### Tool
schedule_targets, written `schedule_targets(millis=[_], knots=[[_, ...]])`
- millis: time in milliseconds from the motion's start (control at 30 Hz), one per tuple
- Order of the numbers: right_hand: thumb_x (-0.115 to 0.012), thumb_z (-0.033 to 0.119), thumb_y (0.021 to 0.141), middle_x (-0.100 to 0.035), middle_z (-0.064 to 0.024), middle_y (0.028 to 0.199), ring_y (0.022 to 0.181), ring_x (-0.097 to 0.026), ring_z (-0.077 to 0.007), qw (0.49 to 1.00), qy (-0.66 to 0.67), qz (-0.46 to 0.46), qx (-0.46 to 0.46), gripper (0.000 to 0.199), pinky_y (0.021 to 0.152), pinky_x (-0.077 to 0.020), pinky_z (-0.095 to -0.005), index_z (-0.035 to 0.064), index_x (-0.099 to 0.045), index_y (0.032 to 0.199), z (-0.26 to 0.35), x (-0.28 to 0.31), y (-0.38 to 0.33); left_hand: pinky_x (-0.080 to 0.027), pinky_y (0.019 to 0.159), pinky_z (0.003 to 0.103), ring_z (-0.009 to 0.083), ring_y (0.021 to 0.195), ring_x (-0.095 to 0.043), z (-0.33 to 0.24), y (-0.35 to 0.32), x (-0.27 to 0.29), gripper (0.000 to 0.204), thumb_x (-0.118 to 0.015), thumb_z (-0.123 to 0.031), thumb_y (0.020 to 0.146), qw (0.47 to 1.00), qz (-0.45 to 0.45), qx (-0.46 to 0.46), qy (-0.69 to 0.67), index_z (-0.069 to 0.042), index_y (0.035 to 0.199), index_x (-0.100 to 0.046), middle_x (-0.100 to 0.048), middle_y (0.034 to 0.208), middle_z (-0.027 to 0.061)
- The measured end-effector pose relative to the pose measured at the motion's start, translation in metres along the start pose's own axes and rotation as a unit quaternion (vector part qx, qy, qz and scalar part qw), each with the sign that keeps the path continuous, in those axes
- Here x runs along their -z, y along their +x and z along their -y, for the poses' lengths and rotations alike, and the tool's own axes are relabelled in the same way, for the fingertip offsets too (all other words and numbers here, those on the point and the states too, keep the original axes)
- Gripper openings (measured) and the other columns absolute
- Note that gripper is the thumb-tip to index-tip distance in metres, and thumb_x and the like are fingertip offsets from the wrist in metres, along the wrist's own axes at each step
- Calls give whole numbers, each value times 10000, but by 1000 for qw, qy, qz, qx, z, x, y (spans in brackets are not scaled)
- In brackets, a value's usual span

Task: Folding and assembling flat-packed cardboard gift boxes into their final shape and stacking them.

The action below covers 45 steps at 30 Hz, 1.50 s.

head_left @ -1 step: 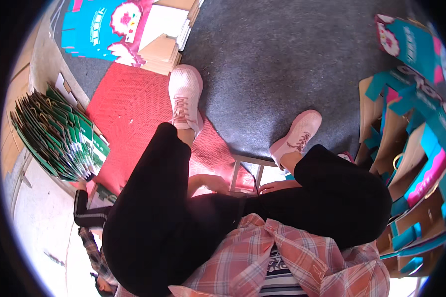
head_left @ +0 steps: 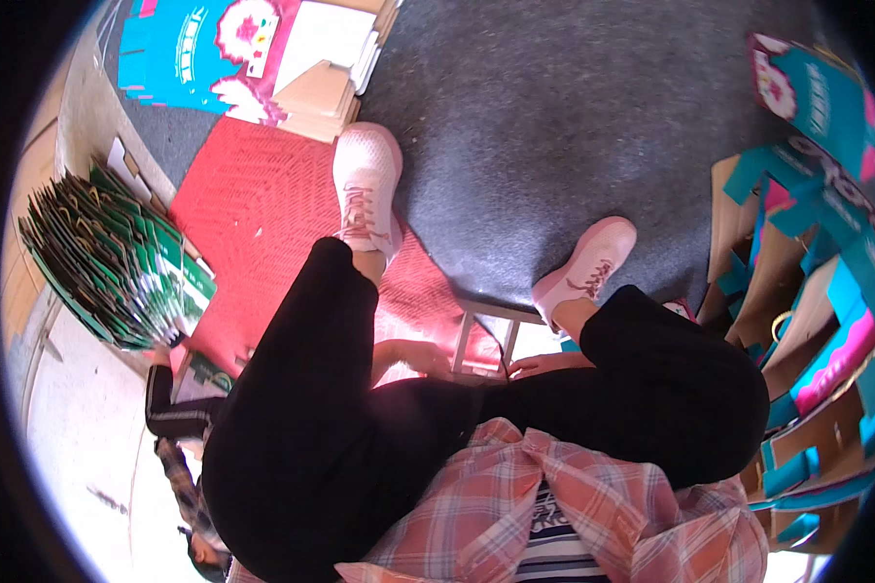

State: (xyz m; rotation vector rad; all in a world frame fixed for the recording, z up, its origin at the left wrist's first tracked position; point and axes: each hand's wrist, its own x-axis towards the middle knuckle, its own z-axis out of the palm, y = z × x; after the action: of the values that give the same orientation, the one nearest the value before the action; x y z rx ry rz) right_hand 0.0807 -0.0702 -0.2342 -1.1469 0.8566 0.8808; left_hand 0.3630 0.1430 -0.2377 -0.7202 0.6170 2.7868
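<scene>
Nothing has moved: two hands, left hand (head_left: 413, 356) and right hand (head_left: 544, 364), rest open, empty.

A metal stool frame (head_left: 483, 337) of pale bars stands between the knees, over the red mat (head_left: 253, 209).

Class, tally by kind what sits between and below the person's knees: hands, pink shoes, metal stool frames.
Hands: 2, left hand and right hand
Pink shoes: 2
Metal stool frame: 1
Total: 5
</scene>
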Motion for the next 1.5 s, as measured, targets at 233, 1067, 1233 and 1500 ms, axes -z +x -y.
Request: schedule_targets(millis=[233, 1067, 1233, 1500], knots=[[-686, 373, 824, -647, -132, 920, 881, -636, -290, 987, 65, 145, -23, 387, 785, -488, -374, 79, -573, 1049, 21, -25, -27, -468, 722, 294, 130, 778, -584, 1, -10, -57, 393, -681, -393, 840, 976, 38, -41, -212, -40, 1014, -686, -654, 835, 18], [-688, 506, 782, -634, -94, 886, 844, -623, -277, 933, 202, 257, 150, 456, 760, -471, -389, 114, -586, 993, 64, -108, -80, -468, 766, 412, 284, 894, -629, -99, -119, -40, 386, -677, -327, 816, 984, 139, 97, 57, -46, 1075, -622, -642, 882, 163], [-658, 530, 780, -647, -119, 928, 890, -628, -315, 946, 187, 241, 112, 505, 762, -466, -413, 109, -572, 1045, 77, -137, -38, -463, 815, 349, 270, 943, -612, -36, -130, -6, 414, -680, -301, 837, 985, 62, 54, 155, -10, 1125, -618, -648, 972, 139], [-583, 435, 880, -654, -125, 931, 863, -631, -266, 960, 89, 177, 200, 402, 710, -468, -401, 65, -583, 1036, 55, -165, 34, -464, 799, 356, 272, 912, -615, -63, -81, 165, 380, -670, -292, 836, 945, -43, 127, 299, -11, 1085, -617, -646, 946, 146]])
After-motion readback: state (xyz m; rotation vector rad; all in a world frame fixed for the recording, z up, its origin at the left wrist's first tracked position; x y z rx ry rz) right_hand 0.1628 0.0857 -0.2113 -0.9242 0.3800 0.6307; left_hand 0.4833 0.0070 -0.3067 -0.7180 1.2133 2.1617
